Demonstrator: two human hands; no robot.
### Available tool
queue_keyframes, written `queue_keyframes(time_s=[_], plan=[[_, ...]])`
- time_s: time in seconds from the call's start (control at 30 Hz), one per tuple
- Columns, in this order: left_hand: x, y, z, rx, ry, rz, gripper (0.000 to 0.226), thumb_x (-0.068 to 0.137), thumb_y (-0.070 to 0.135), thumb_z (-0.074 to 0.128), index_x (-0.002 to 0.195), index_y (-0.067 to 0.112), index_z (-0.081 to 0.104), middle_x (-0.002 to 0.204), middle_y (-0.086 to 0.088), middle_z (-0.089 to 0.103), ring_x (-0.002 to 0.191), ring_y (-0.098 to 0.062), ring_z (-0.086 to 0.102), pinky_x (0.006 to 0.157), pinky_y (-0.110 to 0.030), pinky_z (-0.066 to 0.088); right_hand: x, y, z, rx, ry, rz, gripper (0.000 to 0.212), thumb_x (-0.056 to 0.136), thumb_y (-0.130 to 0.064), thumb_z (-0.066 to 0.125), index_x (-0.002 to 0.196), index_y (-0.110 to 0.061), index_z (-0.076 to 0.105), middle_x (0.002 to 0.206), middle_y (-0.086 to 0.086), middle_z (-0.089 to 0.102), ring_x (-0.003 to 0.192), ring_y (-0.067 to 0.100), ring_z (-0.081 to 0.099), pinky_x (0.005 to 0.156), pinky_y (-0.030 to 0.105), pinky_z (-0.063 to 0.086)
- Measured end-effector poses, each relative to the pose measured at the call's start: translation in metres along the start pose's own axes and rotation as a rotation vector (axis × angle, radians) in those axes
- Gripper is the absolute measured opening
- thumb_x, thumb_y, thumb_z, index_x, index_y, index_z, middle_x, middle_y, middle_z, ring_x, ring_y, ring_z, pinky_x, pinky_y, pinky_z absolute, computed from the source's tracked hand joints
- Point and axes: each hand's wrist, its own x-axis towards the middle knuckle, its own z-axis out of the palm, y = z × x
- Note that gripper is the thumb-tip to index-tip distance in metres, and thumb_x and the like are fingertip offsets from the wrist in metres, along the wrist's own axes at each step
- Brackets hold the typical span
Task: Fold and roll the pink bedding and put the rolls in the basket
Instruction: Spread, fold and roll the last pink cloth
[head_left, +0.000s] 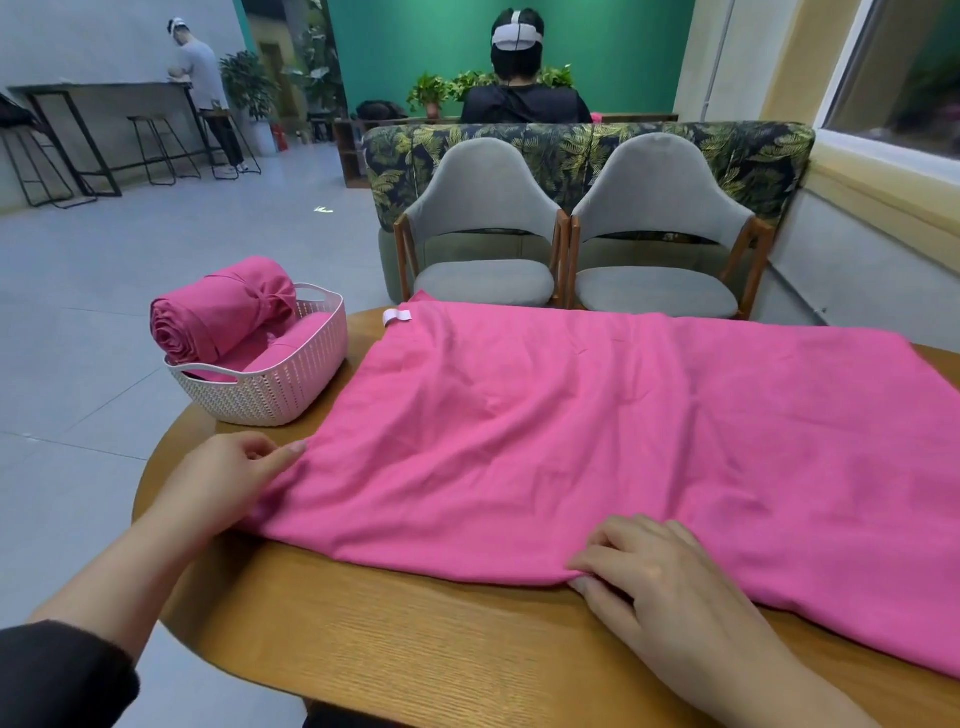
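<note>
A pink sheet (597, 431) lies spread flat across the wooden table (395, 639), with a white tag near its far left corner. My left hand (228, 478) pinches the sheet's near left corner between thumb and fingers. My right hand (649, 577) pinches the near edge further right. A pale pink woven basket (270, 384) stands at the table's far left edge. A large pink roll (218, 312) lies across its top, and a second pink roll (296, 338) sits inside beneath it.
Two grey chairs (483, 244) stand just beyond the table, with a leaf-patterned sofa behind them. One person sits behind the sofa with their back turned. Another stands at a high table far left. Grey floor lies to the left.
</note>
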Motion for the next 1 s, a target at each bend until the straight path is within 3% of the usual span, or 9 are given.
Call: queue_keyframes(time_s=[0.07, 0.13, 0.27, 0.43, 0.53, 0.67, 0.73, 0.87, 1.0], plan=[[0.002, -0.004, 0.002, 0.087, -0.055, 0.002, 0.030, 0.080, 0.054, 0.075, 0.081, 0.023, 0.074, 0.073, 0.004, 0.072, 0.069, -0.019, 0.064, 0.062, -0.032, 0.046, 0.002, -0.004, -0.001, -0.004, -0.030, -0.006, 0.032, 0.090, -0.064, 0.047, 0.096, -0.039, 0.067, 0.089, -0.022, 0.054, 0.086, 0.001, 0.055, 0.075, 0.031, 0.050], [0.004, -0.007, 0.006, 0.120, -0.030, 0.036, 0.035, 0.079, 0.051, 0.078, 0.100, 0.023, 0.075, 0.086, 0.002, 0.070, 0.081, -0.021, 0.063, 0.069, -0.035, 0.047, 0.006, -0.009, 0.000, 0.004, -0.052, -0.014, 0.038, 0.091, -0.070, 0.044, 0.097, -0.039, 0.065, 0.091, -0.023, 0.053, 0.089, 0.000, 0.054, 0.080, 0.031, 0.048], [-0.002, -0.004, 0.012, 0.127, 0.040, 0.119, 0.039, 0.082, 0.039, 0.080, 0.117, 0.025, 0.072, 0.096, 0.000, 0.061, 0.088, -0.022, 0.058, 0.076, -0.036, 0.044, 0.012, -0.019, 0.000, 0.002, -0.064, 0.010, 0.039, 0.093, -0.068, 0.039, 0.094, -0.039, 0.065, 0.087, -0.021, 0.054, 0.086, 0.002, 0.054, 0.077, 0.030, 0.046], [-0.007, -0.002, 0.015, 0.069, 0.065, 0.115, 0.020, 0.085, 0.040, 0.076, 0.101, 0.027, 0.077, 0.097, 0.001, 0.070, 0.096, -0.027, 0.063, 0.079, -0.037, 0.046, 0.018, -0.026, -0.005, -0.011, -0.123, 0.045, 0.040, 0.093, -0.067, 0.036, 0.093, -0.037, 0.064, 0.086, -0.018, 0.054, 0.086, 0.005, 0.055, 0.078, 0.031, 0.047], [-0.008, 0.002, 0.015, 0.004, 0.161, 0.122, 0.011, 0.089, 0.030, 0.073, 0.089, 0.020, 0.078, 0.092, -0.001, 0.069, 0.090, -0.024, 0.060, 0.076, -0.035, 0.040, 0.025, -0.034, -0.004, -0.026, -0.178, 0.060, 0.044, 0.091, -0.068, 0.033, 0.106, -0.037, 0.062, 0.095, -0.016, 0.058, 0.098, 0.008, 0.059, 0.085, 0.035, 0.047], [-0.007, 0.004, 0.010, -0.186, 0.283, 0.103, 0.010, 0.093, 0.020, 0.068, 0.092, 0.015, 0.076, 0.092, -0.003, 0.072, 0.089, -0.021, 0.060, 0.080, -0.035, 0.042, 0.039, -0.045, -0.001, -0.044, -0.172, 0.109, 0.036, 0.102, -0.055, 0.035, 0.127, -0.034, 0.051, 0.117, -0.009, 0.067, 0.115, 0.017, 0.059, 0.098, 0.041, 0.040], [-0.004, 0.002, 0.011, -0.158, 0.248, 0.132, 0.004, 0.091, 0.023, 0.071, 0.092, 0.020, 0.073, 0.089, -0.001, 0.068, 0.086, -0.020, 0.061, 0.078, -0.035, 0.043, 0.047, -0.049, 0.001, -0.046, -0.173, 0.134, 0.033, 0.104, -0.051, 0.035, 0.127, -0.032, 0.050, 0.114, -0.003, 0.071, 0.112, 0.021, 0.062, 0.096, 0.039, 0.040], [-0.003, 0.000, 0.019, 0.042, 0.074, 0.079, 0.021, 0.086, 0.049, 0.071, 0.081, 0.029, 0.071, 0.085, 0.004, 0.063, 0.085, -0.023, 0.062, 0.078, -0.038, 0.049, 0.069, -0.057, 0.016, -0.035, -0.242, 0.109, 0.030, 0.100, -0.047, 0.047, 0.123, -0.029, 0.054, 0.116, -0.006, 0.063, 0.115, 0.021, 0.058, 0.098, 0.040, 0.042], [0.005, 0.001, 0.020, 0.001, 0.042, -0.024, 0.025, 0.085, 0.050, 0.073, 0.081, 0.027, 0.063, 0.085, 0.002, 0.067, 0.086, -0.026, 0.063, 0.077, -0.038, 0.050, 0.084, -0.063, 0.031, -0.015, -0.240, 0.138, 0.026, 0.097, -0.048, 0.052, 0.115, -0.030, 0.056, 0.113, -0.006, 0.060, 0.114, 0.020, 0.056, 0.099, 0.041, 0.041]])
